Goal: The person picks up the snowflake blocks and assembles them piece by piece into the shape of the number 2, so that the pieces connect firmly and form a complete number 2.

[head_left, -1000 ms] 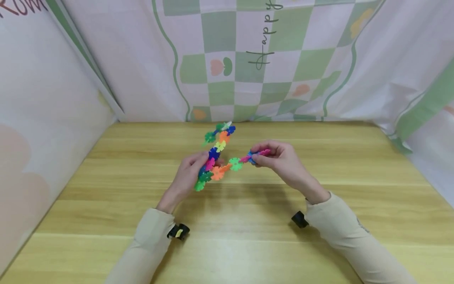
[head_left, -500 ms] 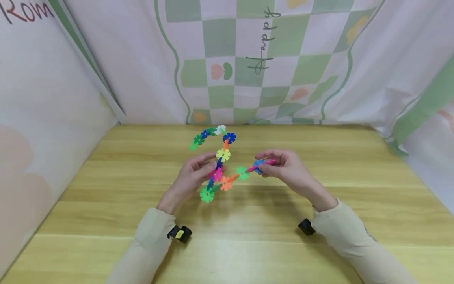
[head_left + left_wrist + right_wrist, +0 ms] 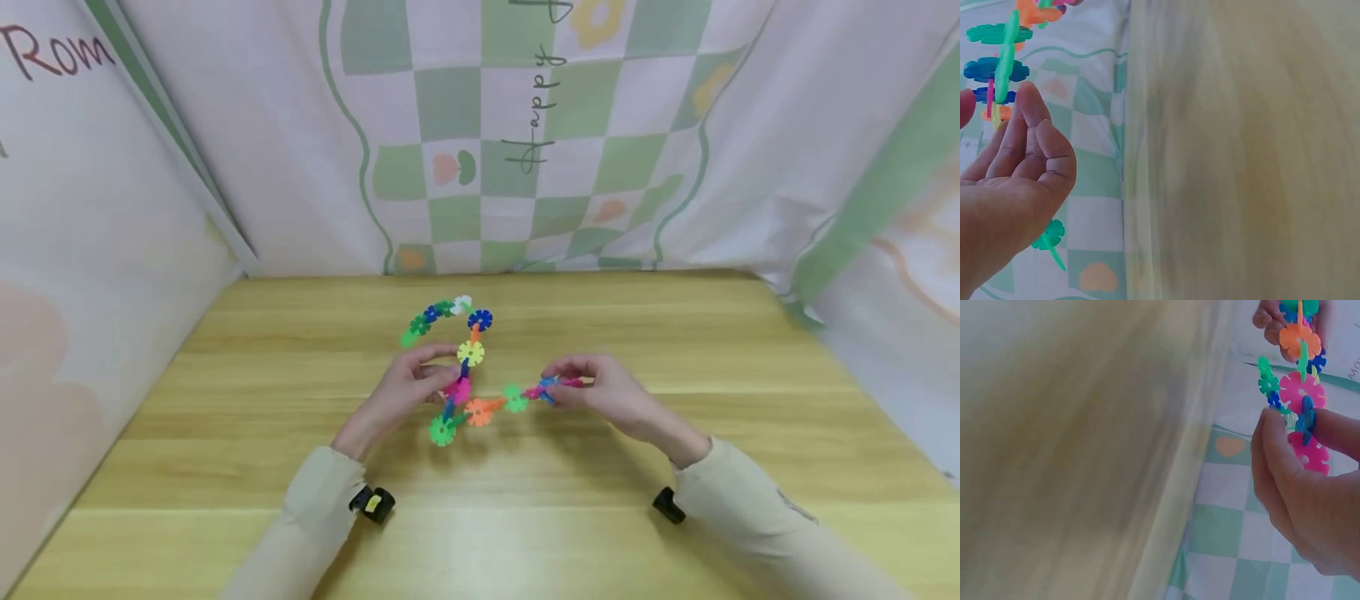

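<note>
Both hands hold up a chain of interlocking snowflake discs, flower-shaped plastic pieces slotted edge to edge. In the head view my left hand (image 3: 397, 392) pinches the chain around a pink disc (image 3: 461, 390), under a yellow disc (image 3: 471, 354). From there the far stretch curls left past a dark blue disc (image 3: 481, 320) to a green tip. The chain bends at a bright green disc (image 3: 442, 431) and runs right through an orange disc (image 3: 478, 412). My right hand (image 3: 618, 400) pinches a blue disc (image 3: 1305, 419) between two pink discs, the outer pink disc (image 3: 1310, 455) lying inside the grasp.
A wooden table (image 3: 480, 533) lies beneath the hands. Behind it hangs a green-and-white checked cloth (image 3: 502, 167), with pale cloth on both sides. Each sleeve cuff carries a small black wrist camera (image 3: 372, 504).
The chain has turned in the hands, so its far end now spreads into a wider curve to the left. The right hand has shifted slightly right, and the whole scene sits lower in the view.
</note>
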Tool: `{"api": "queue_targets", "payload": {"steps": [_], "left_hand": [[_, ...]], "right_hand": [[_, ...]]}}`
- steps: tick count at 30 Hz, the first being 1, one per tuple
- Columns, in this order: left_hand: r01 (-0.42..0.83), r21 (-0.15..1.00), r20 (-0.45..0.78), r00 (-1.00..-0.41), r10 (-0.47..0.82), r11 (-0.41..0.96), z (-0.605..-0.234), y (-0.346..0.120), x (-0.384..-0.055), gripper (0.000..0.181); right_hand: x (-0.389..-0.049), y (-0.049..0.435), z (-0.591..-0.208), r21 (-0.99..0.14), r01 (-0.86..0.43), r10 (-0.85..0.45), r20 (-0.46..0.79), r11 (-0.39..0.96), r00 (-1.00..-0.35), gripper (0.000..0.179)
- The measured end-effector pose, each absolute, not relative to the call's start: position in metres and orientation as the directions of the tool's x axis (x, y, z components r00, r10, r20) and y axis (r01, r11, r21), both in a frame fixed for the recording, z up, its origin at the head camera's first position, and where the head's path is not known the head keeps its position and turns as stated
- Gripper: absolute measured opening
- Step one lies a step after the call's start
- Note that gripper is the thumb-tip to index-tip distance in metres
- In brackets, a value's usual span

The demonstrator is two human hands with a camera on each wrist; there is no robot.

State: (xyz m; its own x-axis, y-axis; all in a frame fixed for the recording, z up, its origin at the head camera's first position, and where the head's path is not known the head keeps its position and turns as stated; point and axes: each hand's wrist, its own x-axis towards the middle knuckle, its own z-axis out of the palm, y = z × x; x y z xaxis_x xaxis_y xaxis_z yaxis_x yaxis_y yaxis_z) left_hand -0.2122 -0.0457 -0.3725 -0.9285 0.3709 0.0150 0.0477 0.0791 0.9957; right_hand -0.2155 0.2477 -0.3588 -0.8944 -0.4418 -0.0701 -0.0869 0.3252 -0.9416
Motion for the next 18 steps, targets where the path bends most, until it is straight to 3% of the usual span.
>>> {"api": "queue_targets", "payload": {"steps": [11,18], "left_hand": [[-0.093,0.986,-0.148,-0.869,0.473,0.139,-0.383,-0.032,-0.222,0.045],[-0.207,0.967,-0.253,-0.828,0.501,0.146,-0.392,-0.018,-0.227,0.042]], "right_hand": [[-0.194,0.261,-0.37,-0.902,-0.074,-0.393,-0.11,0.426,-0.913,0.026],[-0.183,0.269,-0.375,-0.846,-0.14,-0.397,-0.09,0.515,-0.914,0.022]]}}
